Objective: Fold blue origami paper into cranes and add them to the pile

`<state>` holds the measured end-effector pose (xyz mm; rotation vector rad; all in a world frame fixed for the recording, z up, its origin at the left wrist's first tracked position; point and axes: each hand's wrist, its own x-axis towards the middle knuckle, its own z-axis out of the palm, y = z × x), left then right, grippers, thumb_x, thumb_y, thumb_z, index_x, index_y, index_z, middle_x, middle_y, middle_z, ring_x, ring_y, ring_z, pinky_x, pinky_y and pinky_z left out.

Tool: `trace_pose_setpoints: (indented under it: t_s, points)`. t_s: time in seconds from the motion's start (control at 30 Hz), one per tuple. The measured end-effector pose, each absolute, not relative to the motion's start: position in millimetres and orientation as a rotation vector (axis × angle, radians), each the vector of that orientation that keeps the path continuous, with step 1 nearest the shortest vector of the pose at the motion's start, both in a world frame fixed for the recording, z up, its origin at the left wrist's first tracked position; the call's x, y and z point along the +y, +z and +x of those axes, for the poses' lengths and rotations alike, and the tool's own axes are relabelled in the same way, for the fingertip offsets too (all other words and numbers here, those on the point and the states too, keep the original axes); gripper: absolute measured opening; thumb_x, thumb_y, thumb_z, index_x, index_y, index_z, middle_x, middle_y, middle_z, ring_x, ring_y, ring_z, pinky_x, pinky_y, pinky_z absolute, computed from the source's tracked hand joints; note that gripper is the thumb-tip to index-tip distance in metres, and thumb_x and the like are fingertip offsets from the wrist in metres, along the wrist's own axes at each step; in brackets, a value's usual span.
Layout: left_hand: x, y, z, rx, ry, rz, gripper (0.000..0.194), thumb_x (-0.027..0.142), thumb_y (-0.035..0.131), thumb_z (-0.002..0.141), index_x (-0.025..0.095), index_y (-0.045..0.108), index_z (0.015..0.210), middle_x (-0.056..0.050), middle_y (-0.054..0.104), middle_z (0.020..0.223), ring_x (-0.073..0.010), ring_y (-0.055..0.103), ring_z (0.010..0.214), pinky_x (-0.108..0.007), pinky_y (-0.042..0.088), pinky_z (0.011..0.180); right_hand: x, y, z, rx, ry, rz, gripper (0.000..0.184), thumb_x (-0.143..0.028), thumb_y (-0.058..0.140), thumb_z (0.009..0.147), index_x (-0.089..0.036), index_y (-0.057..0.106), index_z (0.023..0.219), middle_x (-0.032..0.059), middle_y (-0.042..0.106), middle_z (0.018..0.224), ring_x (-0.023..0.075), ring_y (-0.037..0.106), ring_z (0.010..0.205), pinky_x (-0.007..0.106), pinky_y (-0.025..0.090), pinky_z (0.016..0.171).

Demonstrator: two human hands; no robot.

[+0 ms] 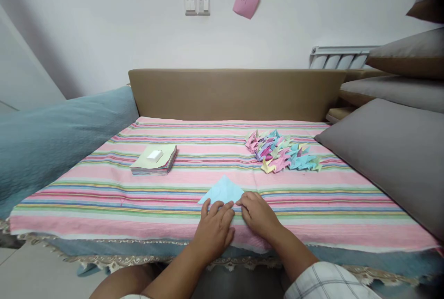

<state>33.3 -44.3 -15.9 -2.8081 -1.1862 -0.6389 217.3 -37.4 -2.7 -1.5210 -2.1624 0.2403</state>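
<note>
Light-blue paper folded into a triangle lies flat on the pink striped cloth, near the person and around the middle, its point facing the far side. The left hand is palm down, its fingers slightly spread, with the fingertips on the near edge of the triangle. The right hand touches the triangle's right corner with curled fingers; whether thumb and finger pinch the paper, I cannot tell. Farther off to the left sits a squared stack of coloured paper sheets, pale yellow-green on top, bearing a small white rectangular block. Far right of the triangle, a cluster of folded pink, blue, purple, green and yellow paper figures rests on the cloth.
</note>
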Motion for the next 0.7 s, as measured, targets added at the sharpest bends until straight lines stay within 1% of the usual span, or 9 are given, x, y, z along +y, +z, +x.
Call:
trace_pose_setpoints:
  t_s: [0.1,0.23,0.33,0.43,0.5,0.57,0.7]
  points:
    - [-44.4,-10.6,29.7,-1.240,-0.631,-2.779,0.032,0.031,0.057,0.077,0.025,0.052,0.108,-0.005,0.055,0.127,-0.0254,0.047,0.110,-0.054,0.019,0.103,-37.4,-3.2,217.5,-2.154,0.248,-1.528,0.027,-0.007,0.045,0.080,-0.019,0.064,0.094,0.0056,0.059,0.092,0.0191,0.049,0.093,0.031,0.039,0.084]
    - [-44.5,-3.8,22.6,-1.316,-0.645,-2.734,0.022,0.030,0.058,0.076,0.023,0.055,0.097,-0.004,0.060,0.120,-0.0252,0.051,0.104,-0.055,0.018,0.103,-37.4,-3.2,217.5,-2.138,0.263,-1.529,0.027,-0.007,0.044,0.080,-0.019,0.064,0.094,0.0056,0.059,0.093,0.0192,0.049,0.093,0.031,0.039,0.083]
    - [-43.7,1.2,15.3,-1.379,-0.654,-2.673,0.022,0.026,0.056,0.077,0.023,0.056,0.099,-0.005,0.066,0.109,-0.0245,0.055,0.097,-0.055,0.018,0.102,-37.1,-2.9,217.3,-2.132,0.278,-1.530,0.027,-0.008,0.044,0.080,-0.019,0.065,0.093,0.0056,0.060,0.093,0.0193,0.050,0.093,0.031,0.039,0.084]
    - [-42.4,6.5,6.5,-1.457,-0.634,-2.603,0.025,0.026,0.054,0.078,0.022,0.057,0.102,-0.005,0.069,0.092,-0.0243,0.057,0.091,-0.055,0.019,0.101,-36.9,-3.3,217.5,-2.130,0.299,-1.530,0.027,-0.008,0.044,0.080,-0.019,0.065,0.093,0.0056,0.060,0.093,0.0194,0.050,0.093,0.032,0.039,0.083]
    - [-41.3,9.7,0.5,-1.501,-0.616,-2.567,0.019,0.026,0.053,0.079,0.023,0.059,0.097,-0.004,0.070,0.082,-0.0238,0.059,0.087,-0.055,0.020,0.101,-36.7,-4.0,217.8,-2.126,0.310,-1.527,0.028,-0.008,0.044,0.080,-0.019,0.065,0.093,0.0056,0.060,0.093,0.0194,0.049,0.092,0.032,0.039,0.083]
    - [-40.0,12.6,-4.8,-1.533,-0.606,-2.535,0.014,0.027,0.052,0.080,0.023,0.061,0.090,-0.003,0.069,0.076,-0.0232,0.060,0.084,-0.054,0.021,0.100,-36.5,-4.7,218.0,-2.126,0.314,-1.520,0.028,-0.007,0.044,0.079,-0.019,0.065,0.093,0.0055,0.060,0.093,0.0194,0.049,0.092,0.032,0.039,0.084]
    - [-37.1,18.3,-12.6,-1.586,-0.558,-2.487,0.014,0.026,0.048,0.082,0.022,0.062,0.079,-0.002,0.069,0.073,-0.0219,0.061,0.080,-0.053,0.021,0.100,-35.9,-6.0,218.7,-2.125,0.317,-1.511,0.028,-0.007,0.044,0.079,-0.019,0.065,0.093,0.0056,0.060,0.093,0.0197,0.049,0.093,0.031,0.039,0.083]
